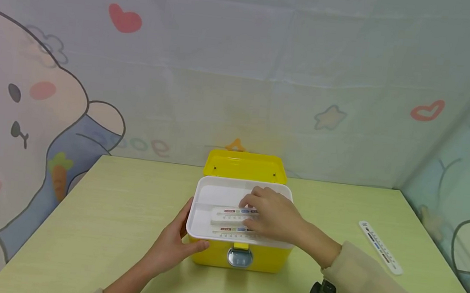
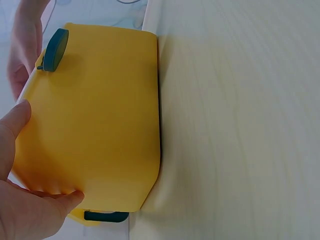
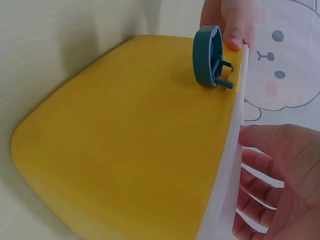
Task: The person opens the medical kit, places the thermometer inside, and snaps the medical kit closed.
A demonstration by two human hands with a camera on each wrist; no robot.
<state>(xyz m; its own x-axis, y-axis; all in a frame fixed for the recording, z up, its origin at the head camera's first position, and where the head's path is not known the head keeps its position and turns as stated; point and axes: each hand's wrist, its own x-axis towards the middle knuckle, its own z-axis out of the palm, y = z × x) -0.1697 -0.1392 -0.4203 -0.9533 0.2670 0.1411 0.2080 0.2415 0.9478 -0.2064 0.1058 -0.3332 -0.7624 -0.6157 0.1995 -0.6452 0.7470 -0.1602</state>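
A yellow storage box [image 1: 215, 255] stands on the table with its lid [image 1: 246, 166] raised at the back and a white tray [image 1: 222, 188] in its top. My left hand [image 1: 170, 245] grips the box's front left corner, thumb on the front and fingers along the left side. Over the tray, my right hand [image 1: 273, 212] pinches a white thermometer [image 1: 227, 216] between thumb and fingers; its right end is hidden by the hand. Nearer the tray's front lies another white thermometer [image 1: 226, 233], partly covered. In the right wrist view the tray wall hides the fingertips.
A further white thermometer [image 1: 380, 248] with printed marks lies on the table [image 1: 135, 193] to the right. The box's round latch [image 1: 240, 258] hangs at its front. A printed cloth [image 1: 205, 105] hangs behind the table.
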